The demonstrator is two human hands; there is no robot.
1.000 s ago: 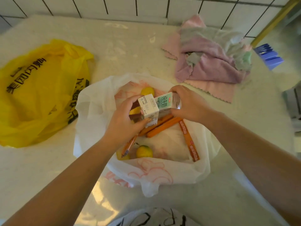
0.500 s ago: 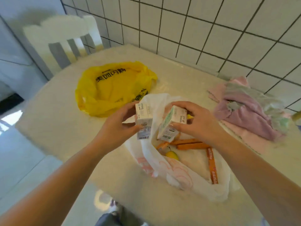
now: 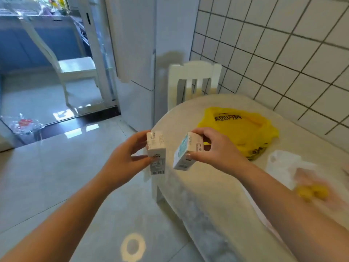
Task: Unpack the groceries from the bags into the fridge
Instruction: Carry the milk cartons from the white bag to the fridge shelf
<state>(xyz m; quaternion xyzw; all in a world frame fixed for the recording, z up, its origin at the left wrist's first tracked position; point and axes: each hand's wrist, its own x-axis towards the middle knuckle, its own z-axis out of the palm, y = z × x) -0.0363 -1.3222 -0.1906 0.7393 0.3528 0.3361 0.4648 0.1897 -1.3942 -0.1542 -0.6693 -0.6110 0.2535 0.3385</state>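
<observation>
My left hand [image 3: 124, 157] grips a small white milk carton [image 3: 156, 152] held upright over the table's left edge. My right hand [image 3: 215, 148] grips a second small carton [image 3: 186, 151] with a teal-printed side, tilted, a little to the right of the first. The white fridge [image 3: 136, 53] stands shut beyond the table at centre left. A yellow plastic bag [image 3: 239, 129] lies on the table [image 3: 198, 186] behind my right hand. The white bag [image 3: 283, 165] sits at the right, blurred, with yellow fruit [image 3: 311, 191] in it.
A white chair [image 3: 194, 80] stands between the fridge and the tiled wall [image 3: 273, 53]. Another white chair [image 3: 73, 69] is in the room past the doorway at the upper left. Glossy tiled floor [image 3: 56, 176] spreads to the left. A crumpled clear bag [image 3: 22, 123] lies on it.
The view has swung left from the table toward the fridge and floor. Both hands lifted the cartons out of the white bag and carried them left, apart from each other.
</observation>
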